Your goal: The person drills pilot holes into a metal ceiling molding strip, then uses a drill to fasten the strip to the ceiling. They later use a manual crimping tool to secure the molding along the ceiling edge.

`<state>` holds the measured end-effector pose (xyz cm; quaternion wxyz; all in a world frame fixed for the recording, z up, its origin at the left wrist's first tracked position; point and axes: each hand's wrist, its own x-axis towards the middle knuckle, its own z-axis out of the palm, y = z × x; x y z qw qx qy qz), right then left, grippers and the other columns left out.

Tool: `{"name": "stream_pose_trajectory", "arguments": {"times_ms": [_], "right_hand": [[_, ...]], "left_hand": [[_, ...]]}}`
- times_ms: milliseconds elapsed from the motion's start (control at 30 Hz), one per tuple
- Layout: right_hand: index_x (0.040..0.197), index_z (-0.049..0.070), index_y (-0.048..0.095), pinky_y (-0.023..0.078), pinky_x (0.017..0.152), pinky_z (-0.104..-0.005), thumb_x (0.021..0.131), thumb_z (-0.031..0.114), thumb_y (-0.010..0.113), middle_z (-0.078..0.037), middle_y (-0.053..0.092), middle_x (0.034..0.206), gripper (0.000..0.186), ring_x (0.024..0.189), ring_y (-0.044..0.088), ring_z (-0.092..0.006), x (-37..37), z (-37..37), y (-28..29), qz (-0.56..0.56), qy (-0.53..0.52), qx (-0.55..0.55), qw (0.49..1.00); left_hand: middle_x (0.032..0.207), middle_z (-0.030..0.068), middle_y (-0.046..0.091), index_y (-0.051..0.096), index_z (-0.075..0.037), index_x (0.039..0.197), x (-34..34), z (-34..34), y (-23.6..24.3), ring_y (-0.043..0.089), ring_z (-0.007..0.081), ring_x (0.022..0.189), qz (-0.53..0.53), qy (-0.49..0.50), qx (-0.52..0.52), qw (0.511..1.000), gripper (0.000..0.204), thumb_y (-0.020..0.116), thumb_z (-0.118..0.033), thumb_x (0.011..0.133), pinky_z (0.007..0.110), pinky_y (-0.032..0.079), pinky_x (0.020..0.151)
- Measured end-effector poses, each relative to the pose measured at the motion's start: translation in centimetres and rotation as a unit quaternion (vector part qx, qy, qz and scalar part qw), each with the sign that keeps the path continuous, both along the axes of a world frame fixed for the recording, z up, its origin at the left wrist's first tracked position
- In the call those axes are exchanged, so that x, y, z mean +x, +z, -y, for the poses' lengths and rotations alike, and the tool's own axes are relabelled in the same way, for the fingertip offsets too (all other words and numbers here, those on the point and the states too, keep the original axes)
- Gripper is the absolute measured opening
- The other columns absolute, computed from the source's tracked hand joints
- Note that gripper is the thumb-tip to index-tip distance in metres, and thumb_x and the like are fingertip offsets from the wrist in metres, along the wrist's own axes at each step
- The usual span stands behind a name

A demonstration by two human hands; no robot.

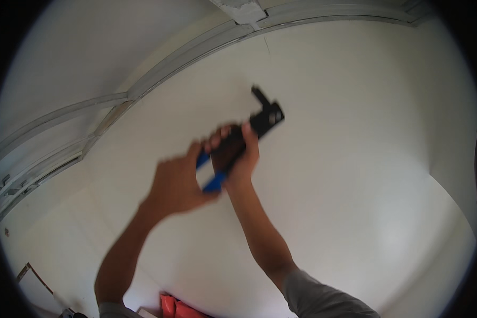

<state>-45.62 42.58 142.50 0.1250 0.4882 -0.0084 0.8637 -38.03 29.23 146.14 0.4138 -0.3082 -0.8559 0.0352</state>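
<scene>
A black tool with blue handles (244, 143) is gripped by both hands, raised against a white panel (344, 175). The right hand (237, 153) is closed around the upper part of the handles, its fingers curled over the dark grip just below the black head. The left hand (179, 183) is closed around the lower blue handle ends, touching the right hand. Both are blurred, so finer finger positions cannot be told. Pale metal framing (159, 71) is seen curving along the panel's upper left edge. Something orange-red (176, 307) is seen at the lower edge, between the forearms.
</scene>
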Motion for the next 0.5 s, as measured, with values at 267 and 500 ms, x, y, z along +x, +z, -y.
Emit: {"name": "stream_pose_trajectory", "arguments": {"times_ms": [267,500], "right_hand": [[0.153,0.003,0.042,0.026,0.119,-0.0571,0.085,0.062,0.069,-0.024,0.053,0.148,0.095,0.139,0.047,-0.042,6.3,-4.8,-37.6,0.166,0.176,0.292,0.925],[0.145,-0.001,0.048,0.042,0.11,-0.0445,0.099,0.067,0.049,-0.02,0.057,0.138,0.082,0.129,0.055,-0.0326,14.8,-7.8,-58.3,0.519,0.164,0.433,0.718]], "left_hand": [[0.065,-0.0055,0.052,0.068,-0.007,0.1,4.9,2.1,-28.2,0.047,0.005,0.053,0.705,-0.01,0.341,0.622,0.022,0.071,-0.029,0.1,0.024,0.038,0.048],[0.067,-0.0029,0.053,0.063,-0.007,0.098,10.4,-0.2,-46.4,0.051,0.009,0.056,0.752,-0.011,0.452,0.48,0.036,0.059,-0.043,0.105,0.027,0.039,0.051]]}}
